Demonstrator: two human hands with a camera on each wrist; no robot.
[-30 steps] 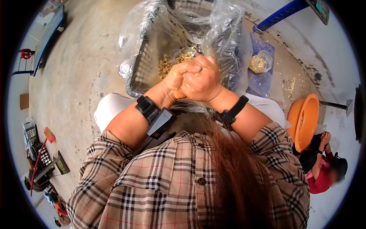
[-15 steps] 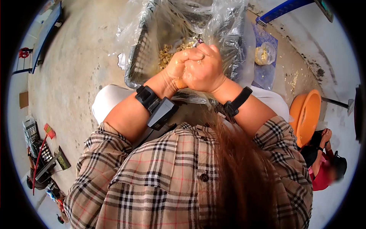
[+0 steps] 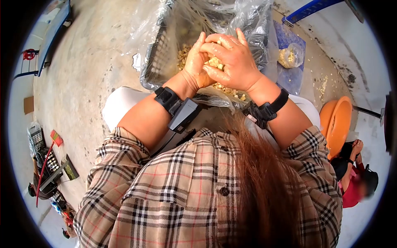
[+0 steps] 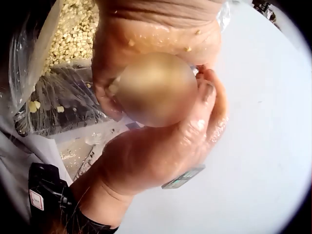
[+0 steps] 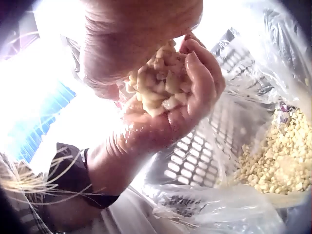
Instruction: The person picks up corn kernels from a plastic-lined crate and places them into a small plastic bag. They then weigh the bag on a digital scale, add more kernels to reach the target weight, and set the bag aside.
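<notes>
Both my hands meet over a black plastic crate (image 3: 159, 62) lined with a clear bag. My left hand (image 3: 195, 66) is cupped, and its curled fingers (image 5: 197, 83) hold a heap of pale corn kernels (image 5: 158, 83), which also show between the hands (image 3: 214, 62). My right hand (image 3: 239, 66) lies over the left with its fingers spread. In the left wrist view the right hand (image 4: 156, 156) wraps a blurred, rounded tan cob end (image 4: 156, 87). Loose kernels (image 5: 280, 161) lie in the crate below. Both hands are wet and have bits of corn stuck to them.
A clear bag of kernels (image 3: 289, 56) sits on a blue sheet right of the crate. An orange basin (image 3: 337, 124) stands at the right, with another seated person (image 3: 355, 177) beyond it. The floor is bare concrete (image 3: 82, 82), with crates and tools at the far left.
The hands were clenched together around the cob. They have moved forward over the crate and loosened, and a heap of kernels now shows between them.
</notes>
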